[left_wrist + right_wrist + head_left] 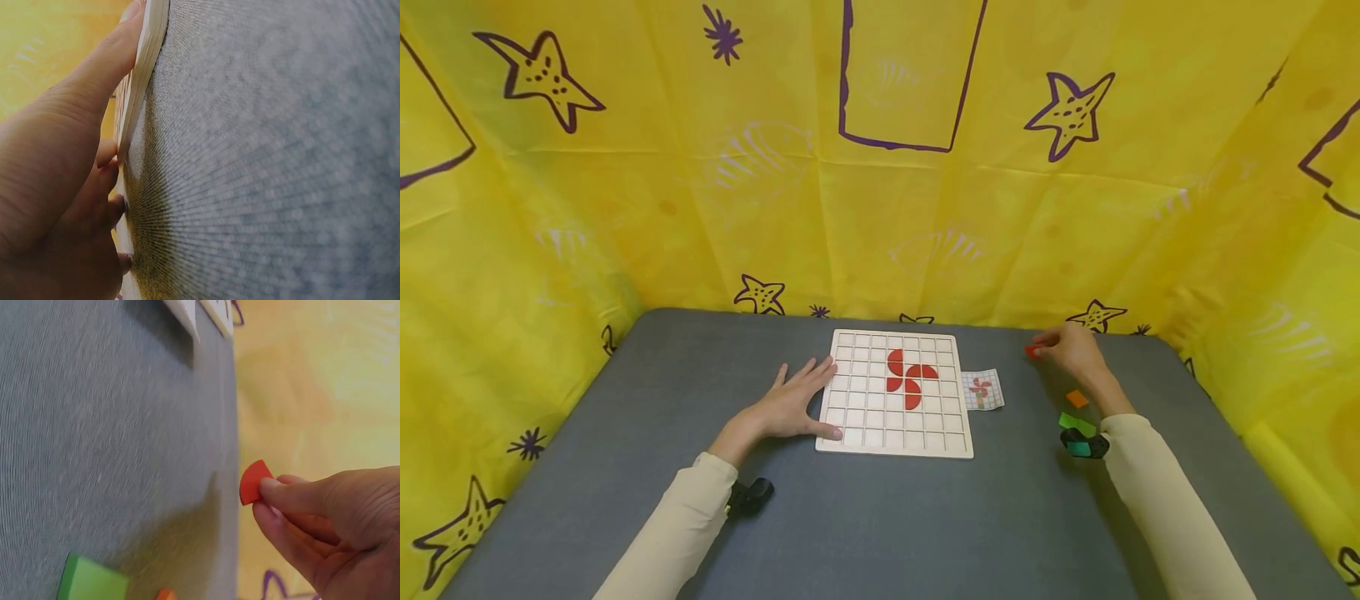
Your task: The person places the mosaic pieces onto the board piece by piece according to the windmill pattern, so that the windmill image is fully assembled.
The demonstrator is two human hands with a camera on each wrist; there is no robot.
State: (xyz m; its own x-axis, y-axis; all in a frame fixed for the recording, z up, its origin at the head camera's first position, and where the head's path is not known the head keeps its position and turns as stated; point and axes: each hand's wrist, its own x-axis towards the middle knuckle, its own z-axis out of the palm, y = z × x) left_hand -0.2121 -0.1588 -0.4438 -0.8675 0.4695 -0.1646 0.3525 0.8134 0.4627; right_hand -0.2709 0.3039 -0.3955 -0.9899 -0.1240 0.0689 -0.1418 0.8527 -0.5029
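A pale wooden grid board (865, 421) lies flat on the table. Several red quarter-circle pieces (912, 394) form a pinwheel in its upper right part. My left hand (790, 406) spreads along the board's left edge, fingertips and thumb touching the rim; the left wrist view shows the thumb (103, 69) against the board's side. Off to the right, my right hand (1071, 350) pinches a red quarter-circle piece (253, 482) between thumb and fingers, raised above the table.
A small pattern card (985, 390) with a printed grid and red figure sits at the board's right side. Below the right hand lie an orange piece (1077, 398), green pieces (1075, 423) and a teal piece (1078, 449), partly overlapped by the wrist camera. Yellow cloth (880, 208) hangs behind the table.
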